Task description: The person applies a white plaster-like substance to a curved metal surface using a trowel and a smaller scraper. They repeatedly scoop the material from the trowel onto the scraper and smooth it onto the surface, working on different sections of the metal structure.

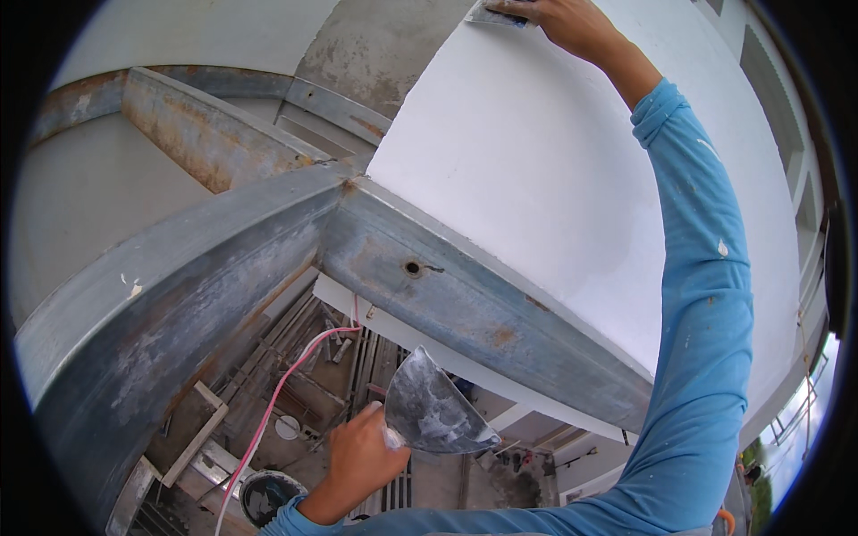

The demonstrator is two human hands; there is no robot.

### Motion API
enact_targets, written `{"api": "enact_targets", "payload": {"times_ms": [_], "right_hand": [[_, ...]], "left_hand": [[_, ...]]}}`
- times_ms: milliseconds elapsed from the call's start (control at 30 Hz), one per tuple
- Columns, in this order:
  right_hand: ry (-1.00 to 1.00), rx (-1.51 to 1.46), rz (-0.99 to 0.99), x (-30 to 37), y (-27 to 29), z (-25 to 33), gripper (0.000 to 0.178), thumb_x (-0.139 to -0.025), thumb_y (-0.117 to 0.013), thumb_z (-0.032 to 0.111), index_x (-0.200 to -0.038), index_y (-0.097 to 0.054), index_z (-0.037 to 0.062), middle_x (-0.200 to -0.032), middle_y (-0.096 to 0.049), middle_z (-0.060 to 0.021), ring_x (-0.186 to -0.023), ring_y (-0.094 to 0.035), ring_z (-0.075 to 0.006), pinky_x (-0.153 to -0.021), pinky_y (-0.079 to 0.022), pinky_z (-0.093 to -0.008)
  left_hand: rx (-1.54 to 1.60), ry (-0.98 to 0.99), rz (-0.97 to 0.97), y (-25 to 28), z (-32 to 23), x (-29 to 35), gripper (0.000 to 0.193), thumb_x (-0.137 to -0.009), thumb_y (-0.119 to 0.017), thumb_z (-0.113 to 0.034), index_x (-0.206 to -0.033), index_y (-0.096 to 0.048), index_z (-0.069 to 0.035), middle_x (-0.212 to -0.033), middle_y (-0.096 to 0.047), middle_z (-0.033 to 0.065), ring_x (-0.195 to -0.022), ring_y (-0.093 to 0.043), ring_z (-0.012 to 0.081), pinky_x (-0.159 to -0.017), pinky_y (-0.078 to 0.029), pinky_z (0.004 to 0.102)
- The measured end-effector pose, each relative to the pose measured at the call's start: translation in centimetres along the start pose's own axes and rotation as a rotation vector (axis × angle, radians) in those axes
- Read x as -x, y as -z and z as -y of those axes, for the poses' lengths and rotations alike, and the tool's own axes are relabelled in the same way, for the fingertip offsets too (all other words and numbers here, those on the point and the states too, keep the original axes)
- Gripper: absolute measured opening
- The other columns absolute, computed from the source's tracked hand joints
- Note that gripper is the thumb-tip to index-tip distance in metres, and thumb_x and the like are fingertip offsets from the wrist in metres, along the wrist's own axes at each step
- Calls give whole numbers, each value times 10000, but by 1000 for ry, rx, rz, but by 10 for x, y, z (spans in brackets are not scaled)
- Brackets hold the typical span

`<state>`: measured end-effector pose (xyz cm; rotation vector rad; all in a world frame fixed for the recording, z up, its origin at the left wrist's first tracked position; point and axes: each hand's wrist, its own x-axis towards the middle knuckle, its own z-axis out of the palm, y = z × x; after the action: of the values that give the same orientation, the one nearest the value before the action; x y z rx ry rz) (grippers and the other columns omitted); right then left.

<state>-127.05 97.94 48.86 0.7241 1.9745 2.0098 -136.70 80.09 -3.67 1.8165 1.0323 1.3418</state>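
The left hand (362,460) is clamped on a plaster-smeared trowel (438,411). The right hand (567,22), raised, presses a putty knife (496,13) against the white wall (536,170); the blade is cut off above.

The sleeve (706,295) is bright blue with small white spots. The wall (536,170) is white. The beam (465,299) is grey with brown rust patches. The scraper blade (433,411) is grey, smeared white. The cord (273,402) is pink.
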Motion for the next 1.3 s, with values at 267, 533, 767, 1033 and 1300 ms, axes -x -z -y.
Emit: {"api": "enact_targets", "payload": {"times_ms": [267, 533, 767, 1033, 1300], "right_hand": [[-13, -14, -18, -3, 2, 1, 570, -912, -465, -69, -1360, -612, 251, -1481, -533, 16, -1429, -411, -172, -1244, -147, -511], [-7, -6, -7, -4, 2, 2, 583, -893, -471, -82, -1352, -619, 246, -1481, -532, 9, -1435, -403, -178, -1241, -150, -516], [26, 2, -24, -10, -3, -3, 588, -865, -483, -93, -1329, -638, 232, -1448, -562, -4, -1409, -435, -195, -1236, -156, -527], [90, 125, 29, -27, 10, -2, 452, -874, -527, -16, -1216, -718, 210, -1289, -672, 4, -1155, -624, -203, -1122, -318, -502], [52, 68, -14, 16, 4, -8, 455, -839, -542, -47, -1154, -740, 214, -1250, -693, -8, -1177, -615, -209, -1150, -294, -527]], "left_hand": [[-3, 3, 47, 0, -4, -1, 421, -686, -720, -200, -1085, -661, -79, -941, -652, 129, -828, -658, 404, -695, -521, 517], [8, 10, 56, -3, 0, -4, 440, -695, -709, -200, -1113, -652, -76, -960, -648, 127, -858, -657, 396, -714, -518, 508], [-7, 3, 61, -11, 2, -9, 439, -699, -715, -206, -1115, -655, -82, -961, -652, 128, -861, -656, 398, -711, -516, 508], [-14, -6, 91, -37, 2, -16, 405, -711, -726, -231, -1087, -661, -95, -960, -656, 128, -844, -659, 395, -693, -519, 505], [-21, -14, 59, -66, -10, -14, 363, -712, -729, -193, -1045, -683, -56, -966, -681, 158, -850, -671, 403, -728, -536, 471]]}}
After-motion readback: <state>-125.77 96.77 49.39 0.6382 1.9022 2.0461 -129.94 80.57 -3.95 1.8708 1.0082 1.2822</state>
